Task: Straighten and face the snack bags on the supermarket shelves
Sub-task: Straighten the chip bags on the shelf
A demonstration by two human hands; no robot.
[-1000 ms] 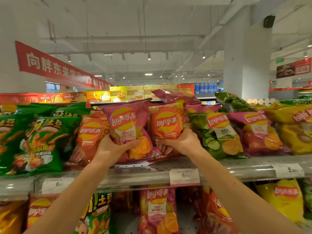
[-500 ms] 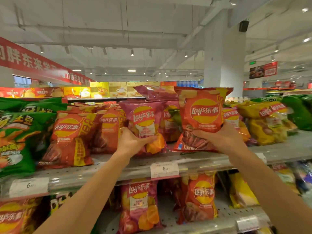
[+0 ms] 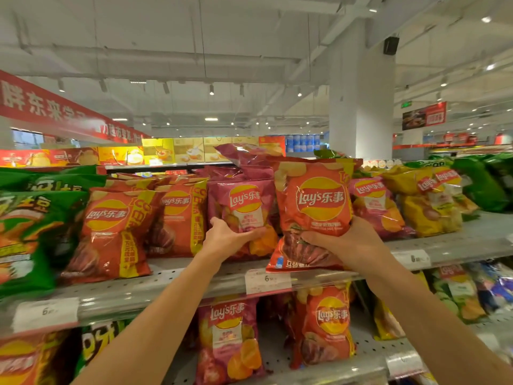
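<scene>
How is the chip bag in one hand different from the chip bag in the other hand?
The red bag in the right hand is orange-red; the pink bag in the left hand is magenta. The red bag looks bigger and nearer, out past the shelf edge; the pink bag sits back on the shelf. Both stand upright, logos facing forward.

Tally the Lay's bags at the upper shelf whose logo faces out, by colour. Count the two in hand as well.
red bag: 3, one held by the right hand
pink bag: 2, one held by the left hand
yellow bag: 2
Total: 7
</scene>
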